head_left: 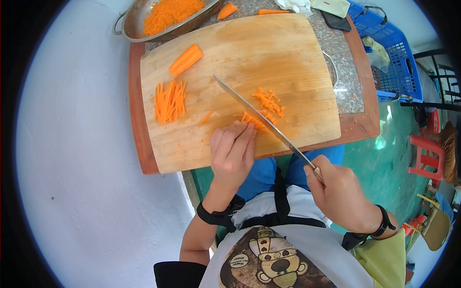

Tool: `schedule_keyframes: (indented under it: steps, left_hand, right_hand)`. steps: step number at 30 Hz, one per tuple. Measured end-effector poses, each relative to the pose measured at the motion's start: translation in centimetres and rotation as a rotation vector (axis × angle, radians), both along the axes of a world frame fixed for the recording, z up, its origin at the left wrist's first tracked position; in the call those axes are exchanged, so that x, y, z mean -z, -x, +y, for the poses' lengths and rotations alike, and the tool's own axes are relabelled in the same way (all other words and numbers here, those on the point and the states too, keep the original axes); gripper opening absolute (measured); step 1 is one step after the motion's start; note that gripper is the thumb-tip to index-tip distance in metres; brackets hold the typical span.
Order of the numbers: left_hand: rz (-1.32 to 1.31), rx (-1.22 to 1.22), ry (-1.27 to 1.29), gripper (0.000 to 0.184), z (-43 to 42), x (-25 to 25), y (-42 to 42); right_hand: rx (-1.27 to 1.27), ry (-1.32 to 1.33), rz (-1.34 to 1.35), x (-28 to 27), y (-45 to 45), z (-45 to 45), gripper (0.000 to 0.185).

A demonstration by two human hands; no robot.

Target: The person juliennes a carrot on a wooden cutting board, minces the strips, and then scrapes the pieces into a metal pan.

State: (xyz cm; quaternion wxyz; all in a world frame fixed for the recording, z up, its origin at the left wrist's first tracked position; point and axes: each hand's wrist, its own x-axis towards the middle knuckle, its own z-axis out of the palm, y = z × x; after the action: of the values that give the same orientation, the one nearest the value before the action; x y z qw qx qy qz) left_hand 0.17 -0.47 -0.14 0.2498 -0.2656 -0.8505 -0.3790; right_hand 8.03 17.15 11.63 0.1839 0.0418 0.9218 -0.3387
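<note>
My right hand [338, 192] is closed round the handle of a long knife [254, 109], whose blade points up and left across the wooden cutting board [288, 48]. Beneath and beside the blade lie carrot strips [253, 120], held at their left end under the bent, pressed-together fingertips of my left hand [232, 149]. Finely diced carrot [269, 102] sits just right of the blade. On the board's left side are a pile of carrot sticks [170, 102] and, above it, a thick carrot piece [186, 60].
A metal pan [132, 24] of diced carrot stands at the board's upper left. More carrot pieces [227, 10] lie behind the board, with a dark phone [336, 21] at upper right. Farther right are a blue basket [396, 72] and a red stool [427, 156].
</note>
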Motion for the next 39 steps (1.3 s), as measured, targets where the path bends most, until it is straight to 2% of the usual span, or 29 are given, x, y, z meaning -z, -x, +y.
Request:
schedule_keyframes:
  steps: [12, 18, 21, 23, 24, 26, 39]
  left_hand:
    - [-0.014, 0.022, 0.016, 0.02, -0.1, 0.1, -0.1]
    - [-0.004, 0.009, 0.016, 0.02, -0.1, 0.0, -0.1]
    - [0.009, 0.015, 0.019, 0.02, -0.2, 0.0, 0.0]
    - [0.002, 0.015, 0.002, 0.019, -0.1, 0.1, -0.1]
    - [0.009, 0.015, -0.003, 0.019, -0.2, 0.1, 0.0]
    - [0.015, 0.007, 0.021, 0.018, -0.2, -0.1, 0.0]
    - [0.029, 0.008, 0.001, 0.019, -0.2, 0.1, -0.2]
  right_hand:
    - [0.1, 0.019, 0.025, 0.6, -0.2, -1.8, 0.018]
    - [0.137, 0.025, -0.108, 0.2, 1.4, -2.8, 0.018]
    - [0.15, 0.014, -0.031, 1.4, 2.2, -3.1, 0.018]
    - [0.134, 0.029, 0.17, 2.5, 2.9, -2.8, 0.02]
    - [0.133, 0.024, 0.177, 2.3, 3.1, -2.6, 0.02]
    - [0.118, 0.066, 0.096, 1.7, 3.4, -2.2, 0.018]
    - [0.175, 0.096, 0.064, 0.8, 1.3, -2.8, 0.021]
